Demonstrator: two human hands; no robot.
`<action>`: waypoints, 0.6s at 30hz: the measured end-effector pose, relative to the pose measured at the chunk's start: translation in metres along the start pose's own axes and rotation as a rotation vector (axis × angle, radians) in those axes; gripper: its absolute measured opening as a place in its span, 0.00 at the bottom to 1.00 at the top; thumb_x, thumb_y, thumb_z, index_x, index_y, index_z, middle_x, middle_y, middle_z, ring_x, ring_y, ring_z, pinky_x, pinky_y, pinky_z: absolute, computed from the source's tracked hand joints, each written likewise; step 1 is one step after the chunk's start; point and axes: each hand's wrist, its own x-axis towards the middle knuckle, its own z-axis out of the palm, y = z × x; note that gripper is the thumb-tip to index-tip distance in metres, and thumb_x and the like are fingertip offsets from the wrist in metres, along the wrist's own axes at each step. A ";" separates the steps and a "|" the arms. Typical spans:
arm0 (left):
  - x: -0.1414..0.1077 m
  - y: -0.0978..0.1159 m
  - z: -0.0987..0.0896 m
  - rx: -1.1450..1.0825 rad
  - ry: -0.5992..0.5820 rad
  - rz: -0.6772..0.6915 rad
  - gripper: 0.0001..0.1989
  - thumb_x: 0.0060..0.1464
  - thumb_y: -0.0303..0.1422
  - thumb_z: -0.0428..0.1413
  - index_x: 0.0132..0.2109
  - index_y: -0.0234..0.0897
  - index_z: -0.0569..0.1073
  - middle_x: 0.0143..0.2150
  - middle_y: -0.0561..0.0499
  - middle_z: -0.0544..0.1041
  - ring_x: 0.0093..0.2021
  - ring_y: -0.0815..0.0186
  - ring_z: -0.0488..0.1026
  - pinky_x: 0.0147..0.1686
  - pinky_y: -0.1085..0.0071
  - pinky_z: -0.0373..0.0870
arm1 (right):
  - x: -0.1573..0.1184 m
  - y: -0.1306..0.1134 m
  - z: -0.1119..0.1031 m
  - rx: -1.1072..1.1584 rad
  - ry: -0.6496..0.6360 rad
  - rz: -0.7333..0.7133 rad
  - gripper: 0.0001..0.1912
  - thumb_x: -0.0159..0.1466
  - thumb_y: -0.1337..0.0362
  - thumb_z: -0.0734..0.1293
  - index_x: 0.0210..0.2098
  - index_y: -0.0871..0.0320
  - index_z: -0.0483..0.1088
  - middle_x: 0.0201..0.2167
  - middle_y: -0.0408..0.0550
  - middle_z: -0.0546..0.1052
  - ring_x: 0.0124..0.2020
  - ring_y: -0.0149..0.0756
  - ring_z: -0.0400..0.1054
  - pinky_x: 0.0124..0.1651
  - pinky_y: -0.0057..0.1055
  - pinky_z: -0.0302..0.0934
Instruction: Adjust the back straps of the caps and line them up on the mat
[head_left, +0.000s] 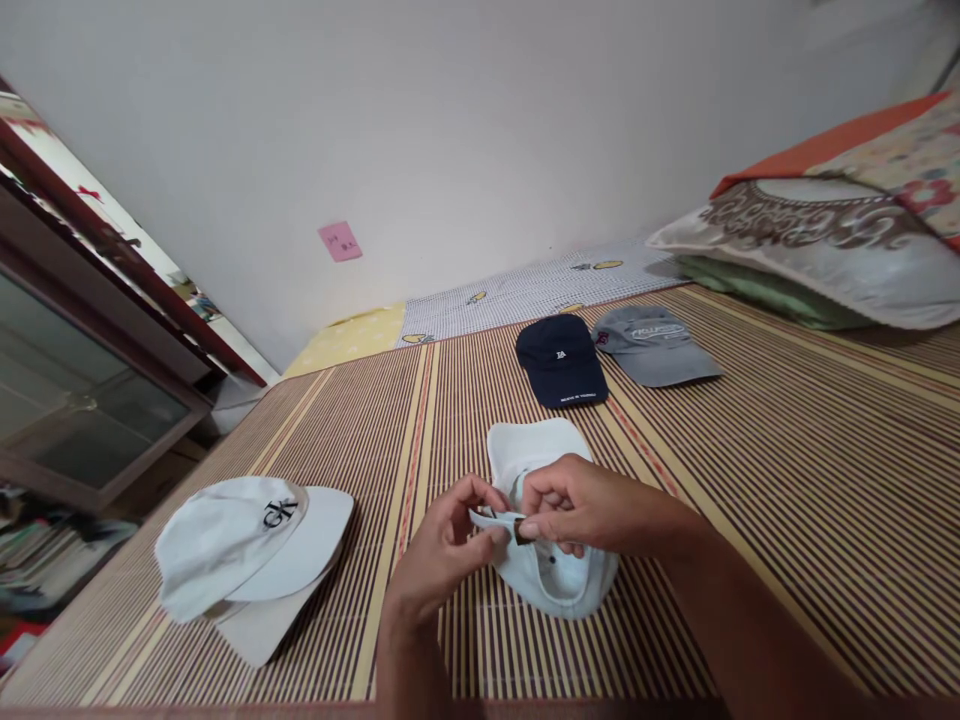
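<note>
A pale blue-white baseball cap (536,440) lies upside down on the striped bamboo mat, its brim pointing away from me. Its back strap (491,520) is raised between my two hands. My left hand (457,530) pinches the strap's free end between thumb and fingers. Closed on the strap at its dark buckle (520,530) is my right hand (570,505), whose fingers partly cover the cap's inside. Beyond the brim sit a navy cap (562,360) and, touching or just beside it, a grey cap (656,350).
To the left, a white cap (225,540) with black letters rests on another cap with a beige brim (262,625). Pillows (825,250) are stacked at the back right. A pink note (340,241) is on the wall; a glass-fronted cabinet (82,410) stands left of the bed.
</note>
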 end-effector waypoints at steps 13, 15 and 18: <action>0.002 -0.001 0.004 0.000 0.058 0.003 0.15 0.56 0.40 0.66 0.33 0.37 0.71 0.34 0.51 0.74 0.34 0.67 0.68 0.35 0.71 0.65 | -0.001 -0.005 0.004 -0.063 -0.006 0.038 0.16 0.60 0.52 0.72 0.29 0.58 0.69 0.18 0.39 0.72 0.20 0.28 0.64 0.25 0.24 0.58; 0.001 0.000 0.005 -0.016 0.061 0.008 0.14 0.56 0.40 0.66 0.33 0.37 0.71 0.33 0.51 0.74 0.34 0.68 0.68 0.34 0.72 0.65 | -0.001 -0.005 0.005 -0.072 0.001 0.034 0.15 0.61 0.52 0.71 0.29 0.57 0.68 0.18 0.39 0.72 0.20 0.28 0.64 0.25 0.24 0.58; 0.000 0.001 0.005 -0.029 0.059 0.020 0.13 0.57 0.38 0.66 0.32 0.36 0.72 0.33 0.51 0.74 0.33 0.68 0.69 0.33 0.72 0.65 | -0.002 -0.006 0.006 -0.088 0.017 0.030 0.14 0.61 0.54 0.70 0.29 0.57 0.68 0.18 0.39 0.71 0.20 0.28 0.63 0.24 0.24 0.58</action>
